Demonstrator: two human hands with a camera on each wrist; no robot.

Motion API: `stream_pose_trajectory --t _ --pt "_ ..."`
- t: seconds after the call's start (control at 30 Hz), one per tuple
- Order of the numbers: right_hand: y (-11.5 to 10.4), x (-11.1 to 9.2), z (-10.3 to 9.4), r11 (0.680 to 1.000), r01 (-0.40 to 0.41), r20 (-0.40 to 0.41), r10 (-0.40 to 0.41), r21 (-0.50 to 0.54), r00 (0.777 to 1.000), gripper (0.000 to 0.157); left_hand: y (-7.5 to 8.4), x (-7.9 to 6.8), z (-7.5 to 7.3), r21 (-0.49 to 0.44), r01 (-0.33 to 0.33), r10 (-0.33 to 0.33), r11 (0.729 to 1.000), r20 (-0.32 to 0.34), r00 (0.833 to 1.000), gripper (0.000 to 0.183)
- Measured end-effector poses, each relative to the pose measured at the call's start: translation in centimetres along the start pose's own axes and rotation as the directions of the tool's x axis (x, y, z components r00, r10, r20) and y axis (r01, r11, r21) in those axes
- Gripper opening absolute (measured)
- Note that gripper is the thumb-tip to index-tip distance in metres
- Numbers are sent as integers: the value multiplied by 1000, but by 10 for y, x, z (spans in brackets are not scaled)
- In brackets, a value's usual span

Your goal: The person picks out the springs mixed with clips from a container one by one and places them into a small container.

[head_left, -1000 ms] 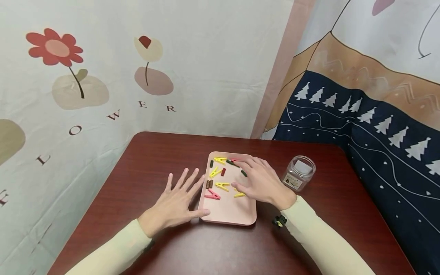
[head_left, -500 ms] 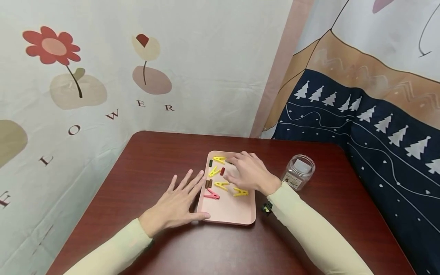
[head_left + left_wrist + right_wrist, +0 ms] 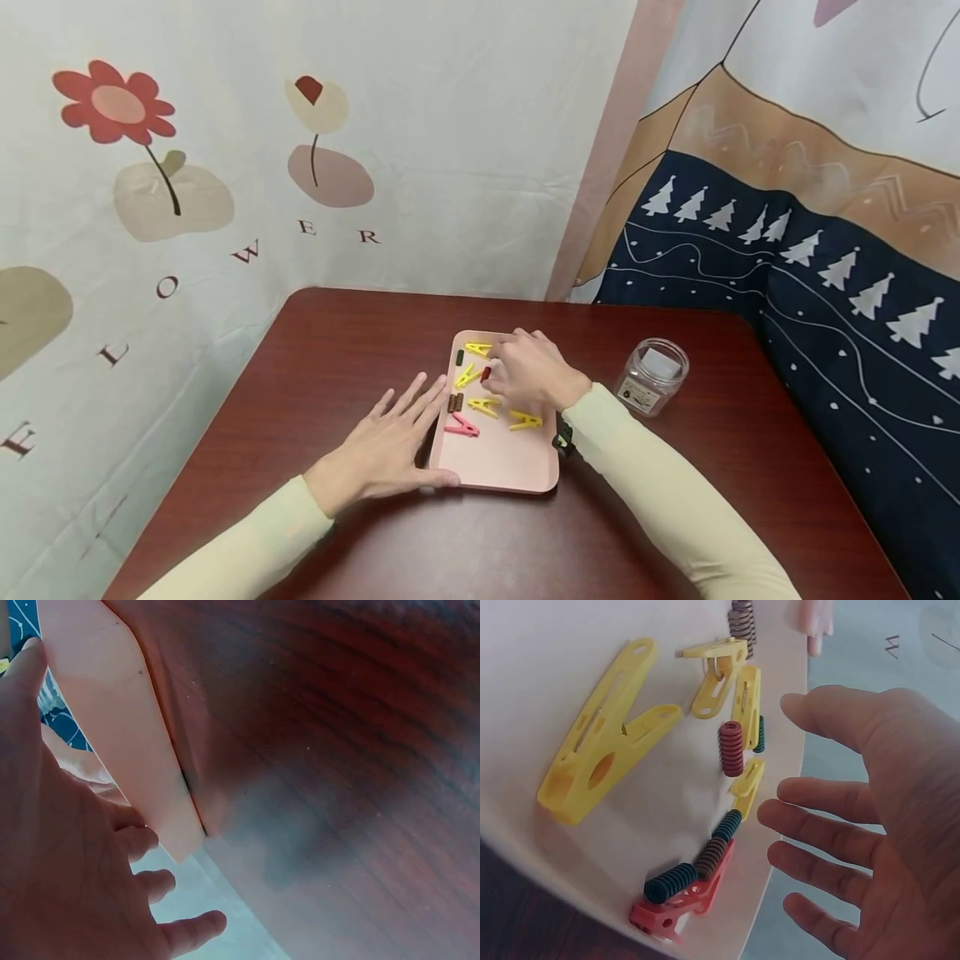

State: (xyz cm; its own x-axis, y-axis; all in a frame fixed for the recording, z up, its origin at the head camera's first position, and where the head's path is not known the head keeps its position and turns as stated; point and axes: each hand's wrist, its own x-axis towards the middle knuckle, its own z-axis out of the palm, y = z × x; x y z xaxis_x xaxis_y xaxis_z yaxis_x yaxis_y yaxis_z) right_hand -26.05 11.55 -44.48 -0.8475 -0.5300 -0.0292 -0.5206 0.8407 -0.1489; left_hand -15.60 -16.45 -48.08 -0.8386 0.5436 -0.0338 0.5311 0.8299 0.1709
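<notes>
A pink tray [image 3: 495,467] holds several yellow clothespins [image 3: 525,419], a pink clothespin [image 3: 462,426] and small coil springs. My left hand [image 3: 386,442] spreads its fingers along the tray's left side, thumb at the near corner. Over the tray's far right part, my right hand [image 3: 528,367] hovers with fingers apart and nothing between them, thumb and forefinger close to a red spring [image 3: 486,373]. In the right wrist view, green [image 3: 671,882] and brown springs [image 3: 710,859] lie against a red clothespin [image 3: 705,896]; the right hand hides these in the head view.
Right of the tray, a clear lidless jar [image 3: 652,377] with a label stands on the dark red wooden table [image 3: 360,333]. Fabric hangings with printed flowers [image 3: 117,103] and trees [image 3: 798,249] enclose the table's back and right side.
My right hand has moved left across the tray toward the red spring, uncovering the yellow clothespin at the right. My left hand stays at the tray's edge.
</notes>
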Motion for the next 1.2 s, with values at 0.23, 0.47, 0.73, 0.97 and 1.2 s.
stream_pose_trajectory --t 0.23,0.47,0.73,0.97,1.2 --pt "-3 11 10 1000 -26 33 26 -3 999 48 1 -1 -1 12 2 -2 1000 6 1000 134" --pt "-6 18 12 998 -35 47 38 -56 998 35 2 0 -3 18 3 -3 1000 9 1000 134" --pt "-6 21 12 997 -55 60 58 -54 997 27 2 2 -3 22 5 -5 1000 13 1000 134" --pt "-6 25 16 998 -51 53 53 -42 997 22 3 1 -3 17 4 -5 1000 18 1000 134" --pt "-6 25 18 999 -40 42 42 -32 998 18 3 1 -3 19 7 -7 1000 20 1000 134"
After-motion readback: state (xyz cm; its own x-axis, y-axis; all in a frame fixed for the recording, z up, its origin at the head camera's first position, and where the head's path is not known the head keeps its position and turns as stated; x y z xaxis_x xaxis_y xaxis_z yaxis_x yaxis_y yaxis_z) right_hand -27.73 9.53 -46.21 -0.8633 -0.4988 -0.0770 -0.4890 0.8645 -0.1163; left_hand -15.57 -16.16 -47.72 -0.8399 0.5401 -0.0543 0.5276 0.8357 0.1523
